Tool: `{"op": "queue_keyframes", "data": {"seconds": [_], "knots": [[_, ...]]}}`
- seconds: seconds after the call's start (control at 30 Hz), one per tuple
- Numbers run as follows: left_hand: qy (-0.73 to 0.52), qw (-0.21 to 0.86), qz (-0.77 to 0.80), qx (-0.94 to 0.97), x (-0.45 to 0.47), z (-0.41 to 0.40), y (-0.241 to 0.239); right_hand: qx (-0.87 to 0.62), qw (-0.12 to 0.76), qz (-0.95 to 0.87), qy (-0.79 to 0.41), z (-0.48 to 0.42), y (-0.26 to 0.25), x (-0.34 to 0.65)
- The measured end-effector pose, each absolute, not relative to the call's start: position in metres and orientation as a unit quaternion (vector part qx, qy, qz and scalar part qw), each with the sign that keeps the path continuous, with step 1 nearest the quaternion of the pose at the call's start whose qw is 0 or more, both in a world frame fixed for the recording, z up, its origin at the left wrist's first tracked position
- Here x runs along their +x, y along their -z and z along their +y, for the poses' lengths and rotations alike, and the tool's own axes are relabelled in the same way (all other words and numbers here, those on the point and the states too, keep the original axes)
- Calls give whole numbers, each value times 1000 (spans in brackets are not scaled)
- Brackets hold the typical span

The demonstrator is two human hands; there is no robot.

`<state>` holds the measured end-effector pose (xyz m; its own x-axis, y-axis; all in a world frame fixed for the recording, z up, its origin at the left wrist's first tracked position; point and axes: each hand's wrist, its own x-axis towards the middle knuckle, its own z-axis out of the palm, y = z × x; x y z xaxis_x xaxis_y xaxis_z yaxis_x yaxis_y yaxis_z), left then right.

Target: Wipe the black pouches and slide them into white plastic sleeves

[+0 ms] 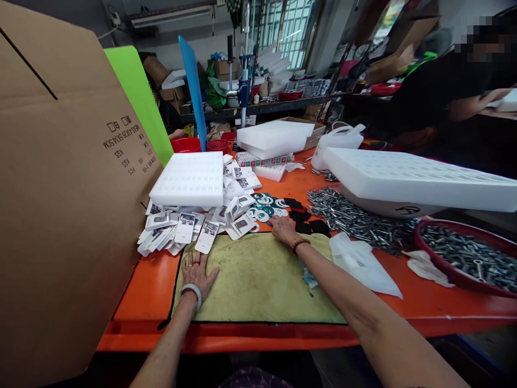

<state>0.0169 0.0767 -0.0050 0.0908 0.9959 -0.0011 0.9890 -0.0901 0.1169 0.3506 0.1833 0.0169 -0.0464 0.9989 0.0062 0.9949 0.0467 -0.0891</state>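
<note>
My left hand (196, 272) lies flat and open on the left edge of a yellow-green mat (258, 280), its fingertips just short of a heap of white printed cards (189, 226). My right hand (283, 228) rests at the mat's far edge, fingers spread and reaching towards round teal-and-white rings (264, 207) and black flat pieces (305, 218). Neither hand holds anything.
A big cardboard sheet (60, 188) stands at left. White foam trays (189, 178) (420, 178) sit on the orange table (145, 291). Small metal parts (355, 215) are piled at right, more in a red bowl (464, 258). A person in black works at far right.
</note>
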Motion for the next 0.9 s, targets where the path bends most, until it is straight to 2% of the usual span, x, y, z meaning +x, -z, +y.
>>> {"op": "queue_keyframes", "data": {"seconds": [0.23, 0.5, 0.9], "knots": [[-44, 52, 672, 737, 17, 77, 5, -615, 67, -784, -47, 164, -4, 310], [-49, 45, 671, 739, 16, 77, 6, -663, 96, -742, -13, 187, -1, 315], [-47, 51, 672, 738, 16, 78, 7, -669, 144, -729, -11, 156, 11, 303]]}}
